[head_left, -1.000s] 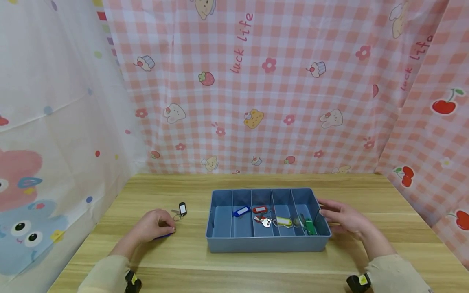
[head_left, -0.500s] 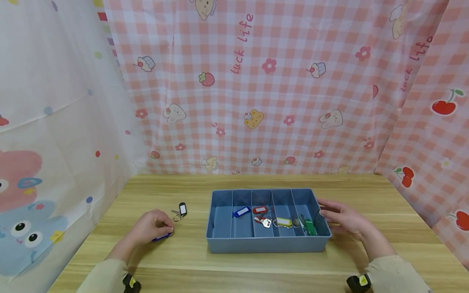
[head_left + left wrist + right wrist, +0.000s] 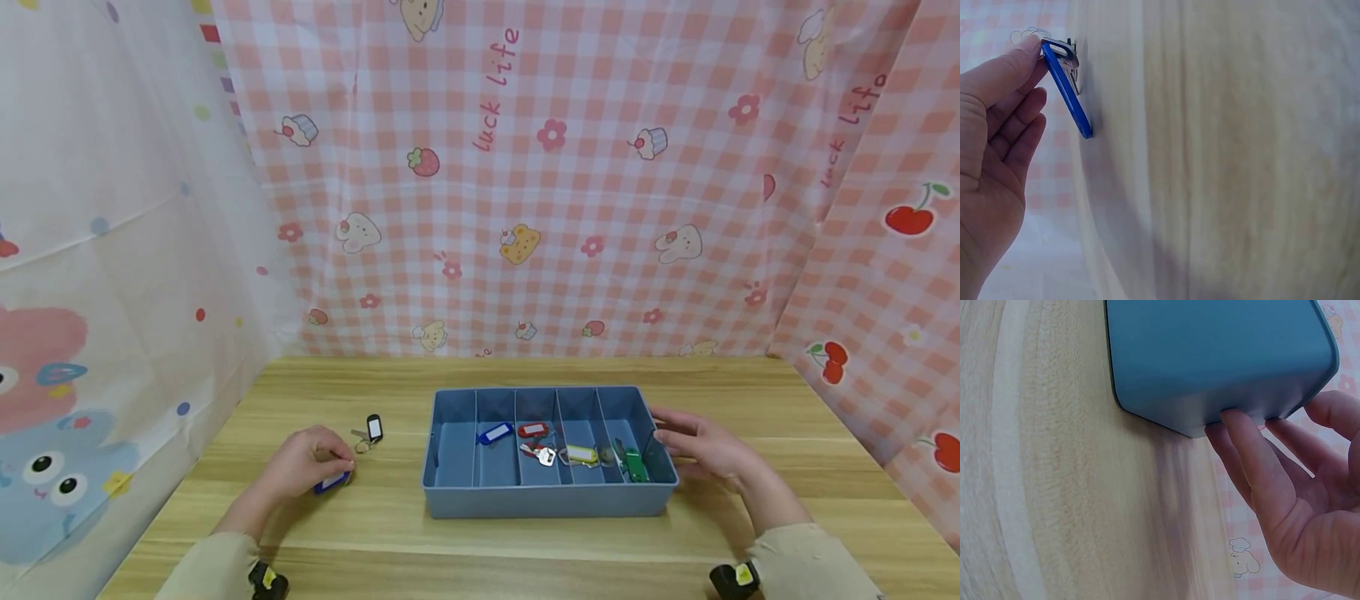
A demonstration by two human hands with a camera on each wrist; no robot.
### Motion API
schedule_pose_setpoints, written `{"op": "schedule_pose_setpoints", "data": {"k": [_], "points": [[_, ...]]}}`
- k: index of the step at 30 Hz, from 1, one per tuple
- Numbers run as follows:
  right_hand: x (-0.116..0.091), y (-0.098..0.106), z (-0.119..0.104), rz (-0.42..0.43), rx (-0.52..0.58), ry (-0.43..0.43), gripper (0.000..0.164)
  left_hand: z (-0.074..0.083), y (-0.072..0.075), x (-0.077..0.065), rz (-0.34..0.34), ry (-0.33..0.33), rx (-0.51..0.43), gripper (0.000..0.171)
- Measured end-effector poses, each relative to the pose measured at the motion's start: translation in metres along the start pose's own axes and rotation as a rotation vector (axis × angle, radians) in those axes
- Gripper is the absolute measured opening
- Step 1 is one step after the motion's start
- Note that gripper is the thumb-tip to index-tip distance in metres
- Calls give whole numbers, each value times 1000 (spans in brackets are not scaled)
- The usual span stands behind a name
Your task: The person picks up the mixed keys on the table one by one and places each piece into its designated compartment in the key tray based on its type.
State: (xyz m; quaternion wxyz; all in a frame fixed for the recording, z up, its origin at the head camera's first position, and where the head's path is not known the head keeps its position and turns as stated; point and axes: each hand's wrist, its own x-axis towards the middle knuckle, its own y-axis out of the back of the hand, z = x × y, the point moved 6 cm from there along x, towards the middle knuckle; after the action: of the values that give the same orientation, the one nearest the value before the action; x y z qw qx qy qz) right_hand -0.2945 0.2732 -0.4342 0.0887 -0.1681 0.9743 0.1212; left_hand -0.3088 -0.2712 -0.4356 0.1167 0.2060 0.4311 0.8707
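Observation:
My left hand (image 3: pixel 307 460) pinches a blue key tag (image 3: pixel 1067 90) by its ring end, between thumb and fingers, low over the table. A key and ring hang beside the tag in the left wrist view, partly behind it. Just beyond that hand lies a black key tag (image 3: pixel 374 427) with a key and ring. My right hand (image 3: pixel 708 450) rests its relaxed, extended fingers (image 3: pixel 1250 444) against the right end wall of a blue-grey divided box (image 3: pixel 551 502). Inside the box are a blue tag (image 3: pixel 495 433), red tags (image 3: pixel 533 430), a yellow tag (image 3: pixel 581 454) and a green tag (image 3: pixel 635 465), with keys.
The box stands on a wooden table (image 3: pixel 480 558) and thin dividers split it into several compartments; the leftmost holds nothing visible. Pink checked cloth (image 3: pixel 555 192) hangs behind and to the right, white printed cloth (image 3: pixel 135 250) to the left.
My left hand has shifted slightly with the blue key tag, which now shows more below the fingers and is tilted up. The right hand and the box stay where they were.

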Motion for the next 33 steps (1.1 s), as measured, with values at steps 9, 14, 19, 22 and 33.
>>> {"op": "schedule_pose_setpoints", "data": {"k": [9,14,19,22,33], "points": [[1,0,0,1,-4,-2,68,6,0,1,6,-38,11,13],[1,0,2,-5,3,1,68,10,-1,2,25,-77,7,13],[1,0,2,-7,1,4,67,16,-2,4,65,-129,-9,14],[1,1,2,1,-4,-5,67,20,-3,6,75,-134,-20,14],[1,0,1,0,4,-13,68,29,-7,12,88,-106,-5,15]]}}
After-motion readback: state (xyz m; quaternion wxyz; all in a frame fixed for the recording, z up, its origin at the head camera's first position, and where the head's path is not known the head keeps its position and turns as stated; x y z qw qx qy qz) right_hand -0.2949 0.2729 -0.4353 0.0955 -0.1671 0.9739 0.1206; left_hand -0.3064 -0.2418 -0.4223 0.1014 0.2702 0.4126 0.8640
